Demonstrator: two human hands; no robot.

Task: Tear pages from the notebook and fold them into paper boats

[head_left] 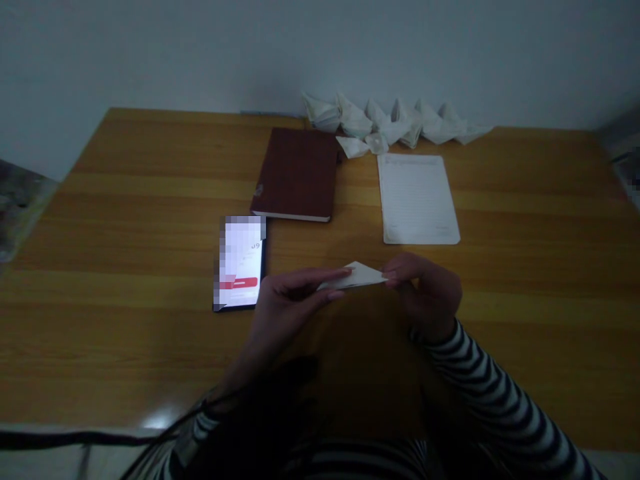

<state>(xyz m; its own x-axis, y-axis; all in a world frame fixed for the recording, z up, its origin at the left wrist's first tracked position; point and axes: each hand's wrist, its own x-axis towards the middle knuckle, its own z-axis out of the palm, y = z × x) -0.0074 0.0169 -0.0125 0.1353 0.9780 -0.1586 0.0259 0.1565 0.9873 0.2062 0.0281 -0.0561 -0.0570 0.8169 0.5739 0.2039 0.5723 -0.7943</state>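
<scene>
A small folded piece of white paper [364, 275], roughly triangular, is held between my two hands above the near middle of the table. My left hand [287, 297] pinches its left part, thumb below and fingers on top. At the paper's right tip, my right hand [425, 287] grips it between thumb and forefinger, the other fingers curled in. Just left of my left hand lies a phone [240, 263] with a lit, partly blurred screen. A lined paper pad [417, 200] rests beyond my right hand.
The wooden table [125, 267] reaches back to a pale wall. A dark red notebook [300, 175] lies behind the phone. Several folded white paper boats [395, 123] stand in a row along the back edge. A black cable [80, 438] runs across the lower left.
</scene>
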